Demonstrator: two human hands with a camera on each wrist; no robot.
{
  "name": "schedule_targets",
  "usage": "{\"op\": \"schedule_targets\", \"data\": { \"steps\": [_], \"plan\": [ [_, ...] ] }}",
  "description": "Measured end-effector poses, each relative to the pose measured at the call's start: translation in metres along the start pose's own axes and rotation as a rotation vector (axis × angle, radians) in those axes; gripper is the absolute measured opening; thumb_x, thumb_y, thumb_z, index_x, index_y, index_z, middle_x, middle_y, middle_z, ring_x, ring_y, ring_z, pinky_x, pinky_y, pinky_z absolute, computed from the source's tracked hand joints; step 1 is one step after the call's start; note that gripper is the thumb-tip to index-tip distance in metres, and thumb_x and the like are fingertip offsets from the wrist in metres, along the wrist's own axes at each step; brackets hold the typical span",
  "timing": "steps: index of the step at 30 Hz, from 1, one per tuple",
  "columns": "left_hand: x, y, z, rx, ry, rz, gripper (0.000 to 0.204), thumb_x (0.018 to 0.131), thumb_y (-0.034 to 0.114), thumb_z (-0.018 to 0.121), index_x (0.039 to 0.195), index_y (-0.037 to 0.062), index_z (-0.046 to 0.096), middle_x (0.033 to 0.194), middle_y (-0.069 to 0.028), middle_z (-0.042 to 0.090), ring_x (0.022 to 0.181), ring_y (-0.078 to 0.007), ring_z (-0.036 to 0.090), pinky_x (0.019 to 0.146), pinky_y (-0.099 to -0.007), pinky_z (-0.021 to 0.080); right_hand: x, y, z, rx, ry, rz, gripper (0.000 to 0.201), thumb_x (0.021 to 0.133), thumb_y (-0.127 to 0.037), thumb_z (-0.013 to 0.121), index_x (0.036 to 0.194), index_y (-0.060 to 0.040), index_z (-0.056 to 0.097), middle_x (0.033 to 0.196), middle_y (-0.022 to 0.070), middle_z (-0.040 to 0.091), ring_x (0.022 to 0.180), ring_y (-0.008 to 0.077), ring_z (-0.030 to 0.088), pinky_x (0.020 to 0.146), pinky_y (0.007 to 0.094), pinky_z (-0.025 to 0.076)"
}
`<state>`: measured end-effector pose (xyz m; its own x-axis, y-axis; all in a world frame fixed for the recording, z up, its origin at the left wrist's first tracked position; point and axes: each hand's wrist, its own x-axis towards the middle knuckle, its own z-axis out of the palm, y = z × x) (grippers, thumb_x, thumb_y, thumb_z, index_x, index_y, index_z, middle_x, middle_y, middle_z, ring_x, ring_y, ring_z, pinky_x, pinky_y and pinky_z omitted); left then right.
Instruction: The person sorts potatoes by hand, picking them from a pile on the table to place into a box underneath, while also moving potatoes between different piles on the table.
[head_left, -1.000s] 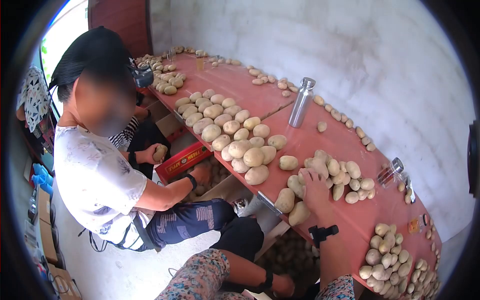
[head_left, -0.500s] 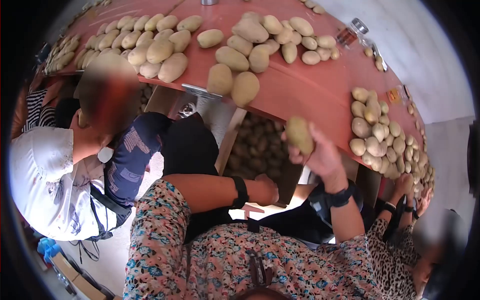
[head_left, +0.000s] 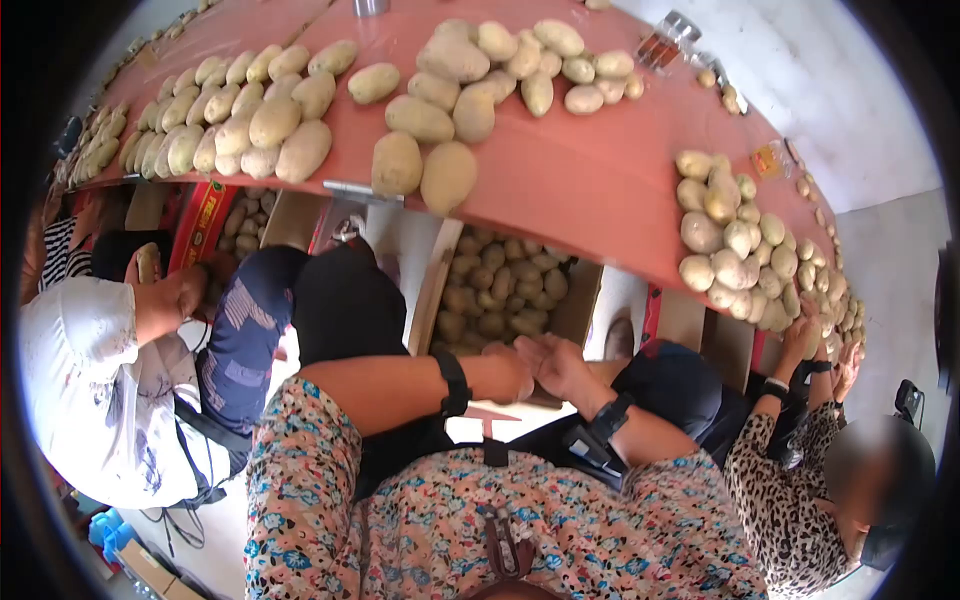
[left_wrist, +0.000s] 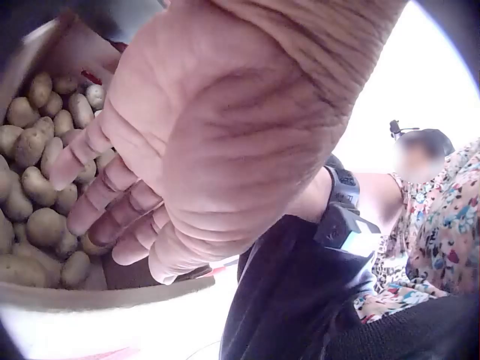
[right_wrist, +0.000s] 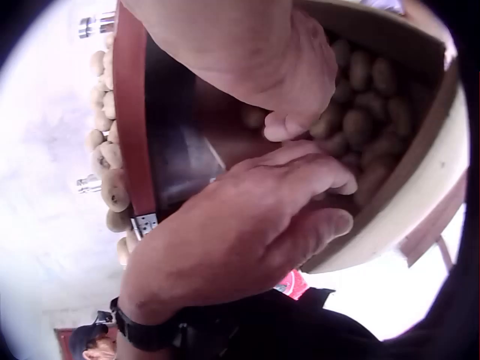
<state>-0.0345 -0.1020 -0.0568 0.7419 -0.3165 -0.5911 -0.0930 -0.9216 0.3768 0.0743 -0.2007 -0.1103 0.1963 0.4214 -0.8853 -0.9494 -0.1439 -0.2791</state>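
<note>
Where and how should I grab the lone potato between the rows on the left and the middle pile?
I'd pinch the lone potato around its middle, thumb and fingers on its long sides, coming down from the near side. It's oblong, lies lengthwise, and bare red tabletop in front should leave finger room.

Yellowish-tan potatoes; brick-red bench; whitish wall with greyish smudges; peach-pink floral shirt patterned in blue and black; black wristband; a neighbour's white shirt with faint dark motifs; navy trousers with pale pinkish-grey patches; black-and-white striped garment; leopard-print top; red box, yellow lettering.
</note>
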Motion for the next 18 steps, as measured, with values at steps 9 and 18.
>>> {"op": "schedule_targets", "data": {
  "steps": [9, 18],
  "plan": [
    [-0.006, -0.003, -0.016, 0.053, 0.062, 0.06, 0.022, 0.078, 0.01, 0.056, 0.096, 0.0068, 0.069, 0.102, -0.009, 0.066, 0.094, -0.0251, 0.063, 0.073, -0.0383, 0.051, -0.076, -0.063, 0.086, -0.21, -0.416, -0.245, 0.016, 0.09, -0.019, 0.049, 0.098, -0.0065, 0.056, 0.082, 0.002, 0.058, 0.072, 0.0138, 0.054, 0.066, 0.032, 0.047],
    [-0.007, 0.0, -0.015, 0.068, 0.135, 0.089, 0.025, 0.078, 0.007, 0.054, 0.098, 0.0025, 0.067, 0.102, -0.0133, 0.065, 0.095, -0.0289, 0.062, 0.069, -0.0401, 0.052, -0.138, -0.152, 0.177, -0.377, -0.604, -0.686, 0.02, 0.089, -0.02, 0.052, 0.103, -0.0065, 0.054, 0.088, 0.0024, 0.057, 0.075, 0.0125, 0.053, 0.065, 0.0282, 0.046]
  ]
}}
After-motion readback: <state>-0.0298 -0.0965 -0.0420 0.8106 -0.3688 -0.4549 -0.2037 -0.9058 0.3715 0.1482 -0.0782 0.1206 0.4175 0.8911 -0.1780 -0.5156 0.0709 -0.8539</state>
